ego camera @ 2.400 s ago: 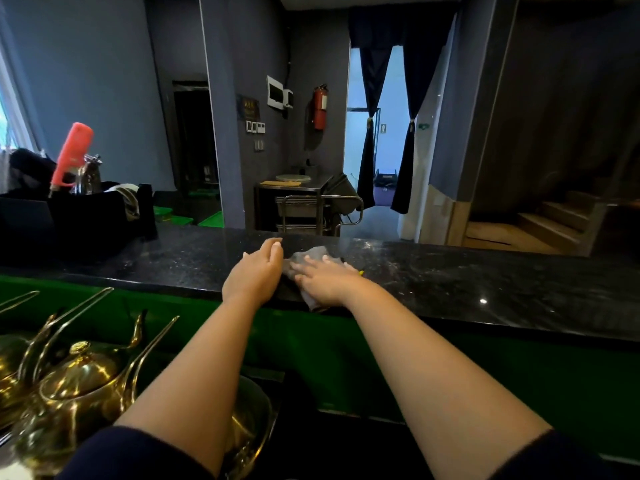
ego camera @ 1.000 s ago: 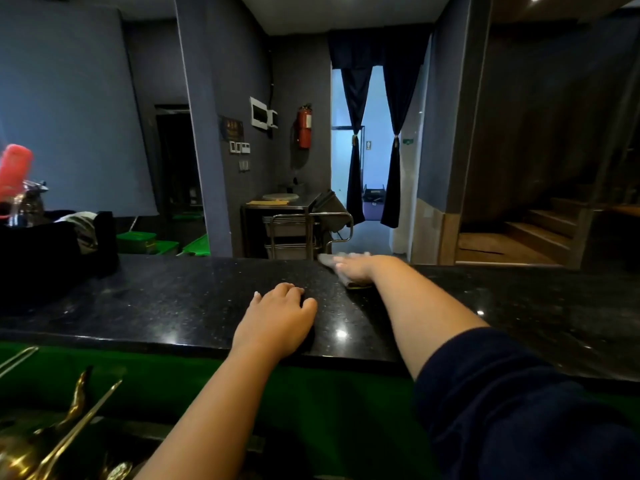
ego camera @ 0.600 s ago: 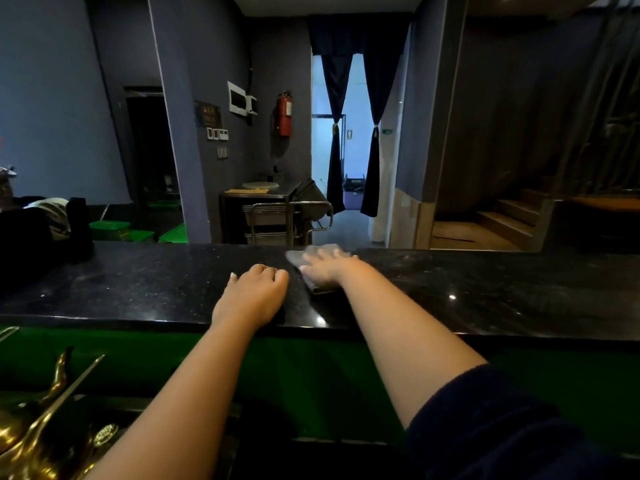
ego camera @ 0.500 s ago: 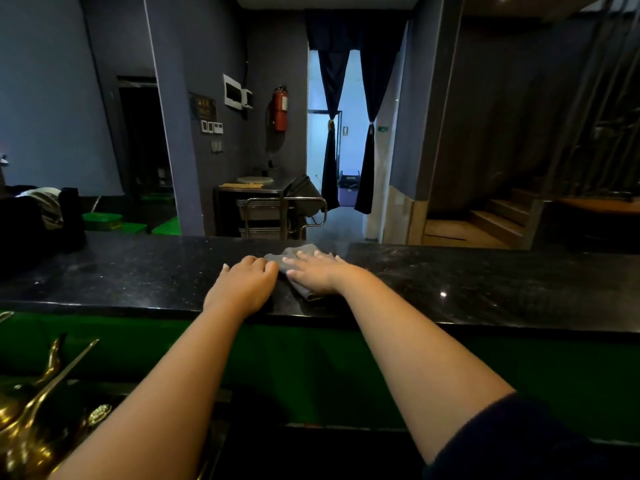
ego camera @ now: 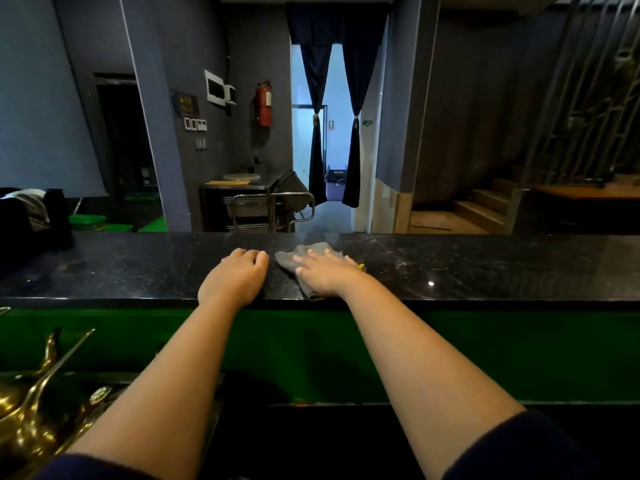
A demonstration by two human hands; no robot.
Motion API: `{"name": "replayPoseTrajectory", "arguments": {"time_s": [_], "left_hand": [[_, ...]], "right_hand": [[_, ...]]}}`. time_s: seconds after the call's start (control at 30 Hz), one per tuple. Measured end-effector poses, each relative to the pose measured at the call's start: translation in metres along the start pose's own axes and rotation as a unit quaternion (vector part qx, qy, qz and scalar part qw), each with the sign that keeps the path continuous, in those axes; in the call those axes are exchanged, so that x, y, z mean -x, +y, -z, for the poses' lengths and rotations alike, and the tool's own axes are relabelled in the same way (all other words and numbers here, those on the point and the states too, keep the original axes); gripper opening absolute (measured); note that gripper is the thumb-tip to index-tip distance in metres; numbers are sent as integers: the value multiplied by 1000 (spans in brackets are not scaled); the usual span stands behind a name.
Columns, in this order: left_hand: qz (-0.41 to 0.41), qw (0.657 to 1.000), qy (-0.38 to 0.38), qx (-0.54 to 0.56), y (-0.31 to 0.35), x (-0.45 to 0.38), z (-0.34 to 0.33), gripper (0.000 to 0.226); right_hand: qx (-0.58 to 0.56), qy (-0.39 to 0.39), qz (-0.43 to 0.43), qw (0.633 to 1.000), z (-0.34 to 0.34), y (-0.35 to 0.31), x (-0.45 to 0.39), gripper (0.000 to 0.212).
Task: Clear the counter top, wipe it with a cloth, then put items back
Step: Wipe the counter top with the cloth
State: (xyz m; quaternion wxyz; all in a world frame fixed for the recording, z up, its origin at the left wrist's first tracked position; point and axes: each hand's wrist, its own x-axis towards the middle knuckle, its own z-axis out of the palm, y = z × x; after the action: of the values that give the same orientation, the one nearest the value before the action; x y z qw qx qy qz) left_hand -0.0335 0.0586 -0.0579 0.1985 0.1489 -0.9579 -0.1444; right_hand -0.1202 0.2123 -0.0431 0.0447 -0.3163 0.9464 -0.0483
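Head view is showing both forearms reaching onto the black stone bench. The right hand is lying flat with fingers spread and straight, pressing the grey cloth onto the bench near its front edge. The left hand is resting on the bench just left of the cloth, fingers loosely curled, holding nothing. Brass teapots are sitting below the bench, far left of the cloth.
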Motion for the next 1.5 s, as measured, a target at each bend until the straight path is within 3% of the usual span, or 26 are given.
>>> {"name": "replayPoseTrajectory", "arguments": {"time_s": [0.2, 0.3, 0.4, 0.53, 0.7, 0.83, 0.9, 1.0, 1.13, 1.3, 1.37, 1.5], "left_hand": [[46, 998, -22, 34, 5, -6, -2, 49], [-27, 996, 15, 81, 49, 0, -6, 64], [-118, 987, -99, -35, 106, 22, -22, 77], [-38, 979, -170, -110, 114, 7, -29, 87], [4, 972, -203, -118, 100, -37, -27, 89], [22, 966, -219, -137, 88, -83, -36, 104], [20, 964, -226, -139, 86, -109, -52, 102], [-26, 965, -223, -136, 106, -122, -67, 102], [-121, 955, -239, -126, 149, -80, -59, 69], [-198, 937, -240, -156, 154, -22, -57, 59], [-170, 952, -219, -130, 146, -5, -51, 58], [-22, 967, -205, -147, 134, -2, -35, 60]], "right_hand": [[-20, 35, 76, 996, 9, 21, 46, 49], [-73, 99, 39, 992, 22, 52, 75, 58], [-87, 76, -39, 993, 26, 97, 98, 85], [-34, 5, -95, 995, 15, 139, 112, 134], [-17, 36, -110, 993, 6, 145, 107, 153], [-20, 51, -113, 992, 2, 149, 105, 152], [-17, 58, -113, 992, 0, 149, 104, 150], [-15, 64, -114, 991, -1, 151, 102, 151], [-10, 77, -107, 991, -2, 150, 103, 150], [-7, 76, -104, 992, 0, 150, 105, 150], [0, 68, -88, 994, 3, 149, 107, 146], [15, 13, -3, 1000, 12, 173, 120, 127]]}}
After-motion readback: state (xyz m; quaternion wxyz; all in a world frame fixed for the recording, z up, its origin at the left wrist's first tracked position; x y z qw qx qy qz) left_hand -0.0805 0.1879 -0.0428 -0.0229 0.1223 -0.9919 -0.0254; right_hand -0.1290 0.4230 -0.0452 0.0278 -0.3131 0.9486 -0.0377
